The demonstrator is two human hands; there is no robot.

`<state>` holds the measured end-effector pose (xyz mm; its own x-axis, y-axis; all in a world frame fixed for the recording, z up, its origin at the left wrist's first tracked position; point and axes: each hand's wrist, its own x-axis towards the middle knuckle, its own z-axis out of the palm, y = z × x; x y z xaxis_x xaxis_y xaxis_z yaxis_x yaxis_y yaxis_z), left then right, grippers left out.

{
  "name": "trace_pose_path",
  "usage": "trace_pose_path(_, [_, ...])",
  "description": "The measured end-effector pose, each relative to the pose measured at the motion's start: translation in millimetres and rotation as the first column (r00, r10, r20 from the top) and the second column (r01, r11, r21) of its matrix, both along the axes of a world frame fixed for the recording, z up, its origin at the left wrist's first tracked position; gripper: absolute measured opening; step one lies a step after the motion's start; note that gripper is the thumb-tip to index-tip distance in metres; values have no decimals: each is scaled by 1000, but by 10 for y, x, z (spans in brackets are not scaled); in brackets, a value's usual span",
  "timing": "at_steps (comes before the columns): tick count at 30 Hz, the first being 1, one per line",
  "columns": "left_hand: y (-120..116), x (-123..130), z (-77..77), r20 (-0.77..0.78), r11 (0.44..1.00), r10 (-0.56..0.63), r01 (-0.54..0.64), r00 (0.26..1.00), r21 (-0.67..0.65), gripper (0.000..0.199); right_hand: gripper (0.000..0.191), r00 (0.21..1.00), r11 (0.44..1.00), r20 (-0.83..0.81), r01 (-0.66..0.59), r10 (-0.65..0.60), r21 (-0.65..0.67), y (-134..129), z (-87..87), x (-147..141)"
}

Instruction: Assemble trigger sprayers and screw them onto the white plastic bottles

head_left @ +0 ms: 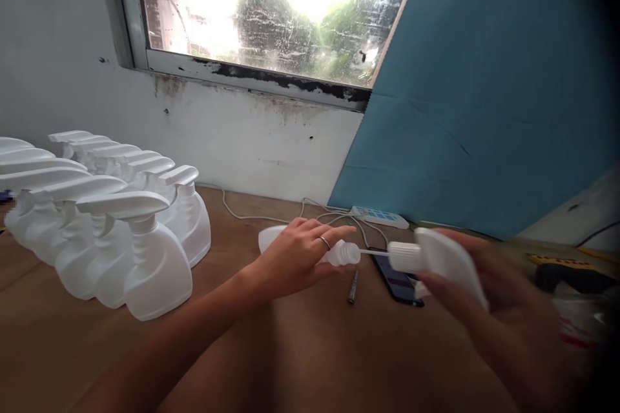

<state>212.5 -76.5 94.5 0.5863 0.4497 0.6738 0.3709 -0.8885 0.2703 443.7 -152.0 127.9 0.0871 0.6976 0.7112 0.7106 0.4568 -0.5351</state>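
My left hand (pixel 303 251), with a ring on one finger, is wrapped over a white plastic bottle (pixel 346 253) tipped on its side, its threaded neck facing right. Most of the bottle's body is hidden under the hand. In my right hand (pixel 504 310), slightly blurred, is a white trigger sprayer (pixel 445 261) with a ribbed collar. Its thin dip tube (pixel 374 251) runs left to the bottle's mouth, and the collar is apart from the neck. To the left, several white spray bottles (pixel 159 264) with sprayer heads on them stand upright in two rows.
Beyond my hands lie a dark phone (pixel 400 284), a small screwdriver (pixel 353 288), a power strip (pixel 380 216) and white cables (pixel 252 216). A yellow-and-black item (pixel 562 261) and a clear plastic bag (pixel 581 316) sit at the right. A wall with a window and a blue sheet (pixel 479 90) backs the table.
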Motion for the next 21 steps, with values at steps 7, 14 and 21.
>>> trace_pose_path(7, [66, -37, -58, 222, 837, -61, 171, 973, -520, 82, 28, 937, 896, 113, -274, 331, -348, 403, 247, -386])
trace_pose_path(14, [339, -171, -132, 444, 593, -150, 440, 883, -674, 75, 44, 797, 695, -244, -602, 552, -393, 775, 244, -562])
trace_pose_path(21, [424, -247, -134, 467, 617, -131, 441, 874, -652, 57, 48, 605, 512, -435, -796, 667, -321, 951, 114, -667])
